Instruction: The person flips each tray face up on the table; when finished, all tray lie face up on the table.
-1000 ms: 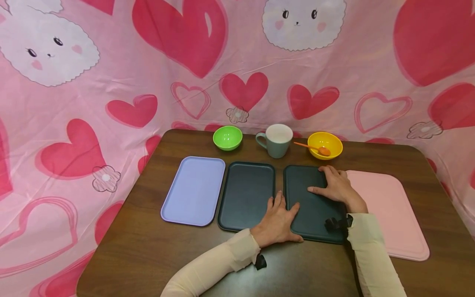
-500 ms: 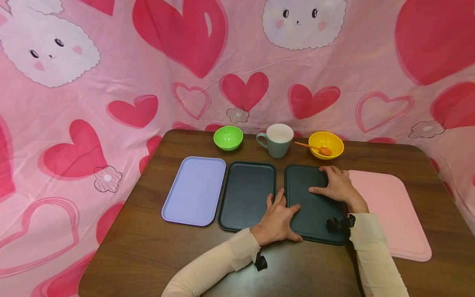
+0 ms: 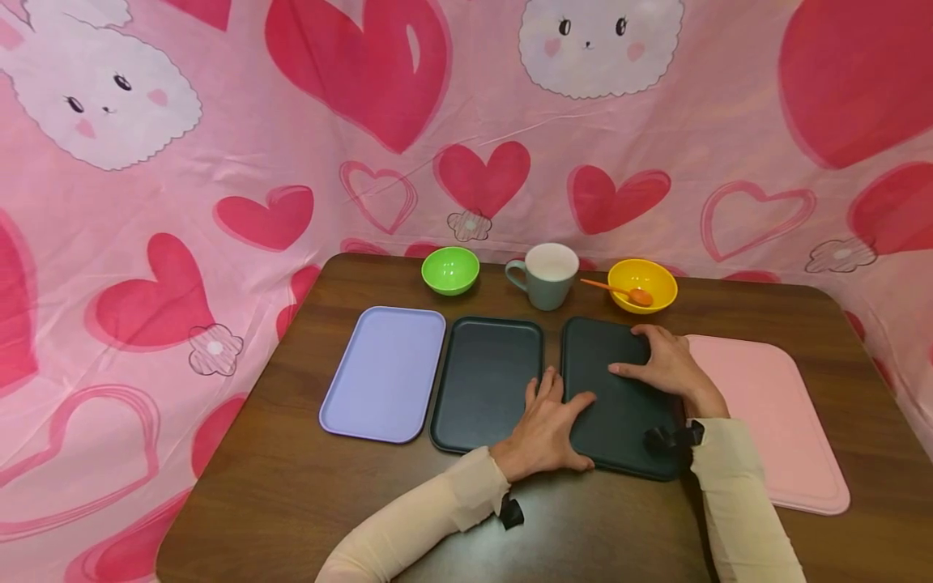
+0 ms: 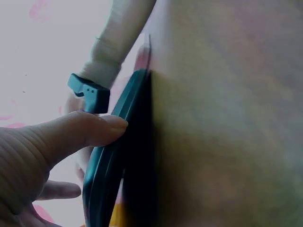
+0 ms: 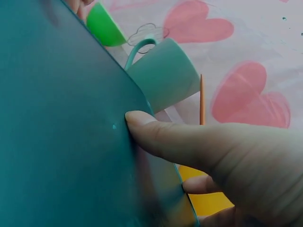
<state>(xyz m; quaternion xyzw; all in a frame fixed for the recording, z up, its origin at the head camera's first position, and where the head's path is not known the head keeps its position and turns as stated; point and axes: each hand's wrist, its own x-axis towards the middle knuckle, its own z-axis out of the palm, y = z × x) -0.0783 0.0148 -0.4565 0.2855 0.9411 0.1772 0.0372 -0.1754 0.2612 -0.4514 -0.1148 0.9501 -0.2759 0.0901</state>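
Observation:
My left hand [image 3: 541, 433] is at the near left corner of the right-hand dark green tray [image 3: 619, 421], its thumb on the near edge and fingers by the left side. With my right hand [image 3: 670, 368] I hold the far right part, thumb on top and fingertips at the far edge. In the left wrist view the tray's rim [image 4: 128, 106] shows stepped layers, with dark shadow beneath. The right wrist view shows the thumb [image 5: 147, 127] on the broad green face. The left fingertips' contact with the tray is partly hidden.
A pink board [image 3: 765, 421] lies right of the tray. A second dark tray [image 3: 488, 380] and a lavender tray [image 3: 386, 372] lie left. Behind stand a green bowl [image 3: 450, 271], a grey-green mug [image 3: 548, 283] and a yellow bowl [image 3: 659, 283] with an orange spoon [image 3: 638, 296].
The far left part of the held dark green tray has risen slightly. Both hands stay almost in place, and the other tableware has not moved on the table.

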